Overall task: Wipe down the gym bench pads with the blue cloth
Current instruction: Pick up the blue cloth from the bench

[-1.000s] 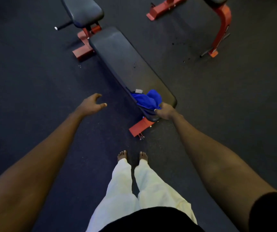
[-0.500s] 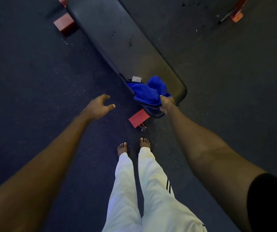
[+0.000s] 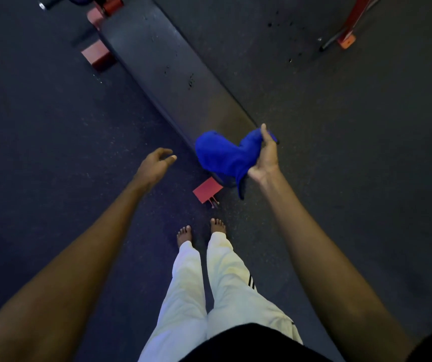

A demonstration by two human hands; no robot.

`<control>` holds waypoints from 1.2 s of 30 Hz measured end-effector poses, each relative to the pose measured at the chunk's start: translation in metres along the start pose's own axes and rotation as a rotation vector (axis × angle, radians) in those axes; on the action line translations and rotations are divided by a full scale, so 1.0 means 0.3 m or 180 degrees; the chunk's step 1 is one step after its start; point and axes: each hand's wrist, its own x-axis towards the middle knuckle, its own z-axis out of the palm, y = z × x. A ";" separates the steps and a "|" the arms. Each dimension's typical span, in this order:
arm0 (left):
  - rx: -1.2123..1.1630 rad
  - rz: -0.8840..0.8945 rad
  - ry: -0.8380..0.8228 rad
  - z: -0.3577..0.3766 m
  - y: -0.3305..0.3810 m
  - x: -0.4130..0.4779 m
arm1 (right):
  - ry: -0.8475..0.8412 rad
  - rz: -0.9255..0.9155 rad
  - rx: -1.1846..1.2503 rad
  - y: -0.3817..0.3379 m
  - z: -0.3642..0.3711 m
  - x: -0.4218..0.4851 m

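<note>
Blue cloth (image 3: 222, 155), bunched with one corner hanging down, over near end of black bench pad (image 3: 162, 66), gripped by right hand (image 3: 265, 158); left hand (image 3: 155, 163) loosely open, empty, beside pad.

The right hand (image 3: 265, 158) now holds the blue cloth (image 3: 220, 155) lifted off the bench pad (image 3: 162, 61), where it lay before.

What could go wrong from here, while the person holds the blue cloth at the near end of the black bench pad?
1. The right hand grips the blue cloth bunched, with one corner hanging; it may wipe only a narrow strip of the long black bench pad.
2. The bare feet stand close to the red metal bench foot; a step forward could stub a toe.
</note>
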 end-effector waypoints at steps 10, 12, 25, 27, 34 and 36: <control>-0.1961 -0.1171 -0.0580 0.097 0.103 -0.165 | -0.1085 0.0496 -0.0220 -0.135 0.016 -0.466; -0.2678 -0.1373 -0.1342 0.126 0.120 -0.191 | -0.1201 0.0357 -0.0100 -0.146 0.035 -0.513; -0.2139 -0.1011 -0.1038 -0.039 0.059 -0.426 | 0.0368 -0.1291 -0.2625 -0.143 -0.085 -0.498; -0.1972 -0.0853 -0.0632 -0.071 0.060 -0.452 | 0.0462 -0.1397 -0.2557 -0.126 -0.110 -0.483; -0.1397 0.0625 -0.0462 -0.211 0.142 -0.574 | -0.0628 -0.1822 -0.2936 -0.145 -0.155 -0.553; -0.0416 0.0798 -0.0559 -0.246 0.144 -0.596 | -0.0751 -0.1983 -0.3674 -0.175 -0.163 -0.573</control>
